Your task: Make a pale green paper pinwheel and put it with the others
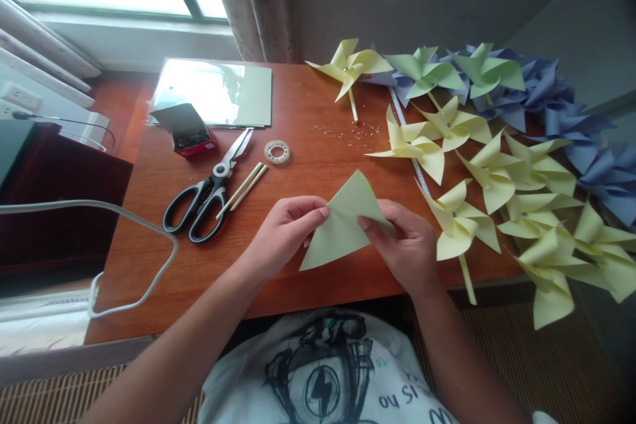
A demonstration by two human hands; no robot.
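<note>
Both hands pinched one pale yellow sheet of paper folded into a triangle [342, 222], held just above the near edge of the reddish-brown wooden table [308, 146]. The left hand [283, 232] closed thumb and fingertips on the triangle's left edge; the right hand [410, 245] closed over its right corner, thumb on top. Holding it at opposite sides seemed meant to keep the fold flat and taut.

Left of the grip, within easy reach, lay black-handled steel scissors [209, 192], blades half open, with two thin pale green sticks [243, 189] touching them. Beyond those sat a small roll of clear tape [277, 151], a small dark box with a red base [185, 129] and a stack of pale card sheets [218, 91]. Right of the grip, finished pale yellow paper pinwheels [497, 172] lay overlapping, with green pinwheels [427, 73] and blue pinwheels [571, 119] farther back, out of the way of the hands. Tiny beads or pins [348, 131] were scattered beyond the triangle.
</note>
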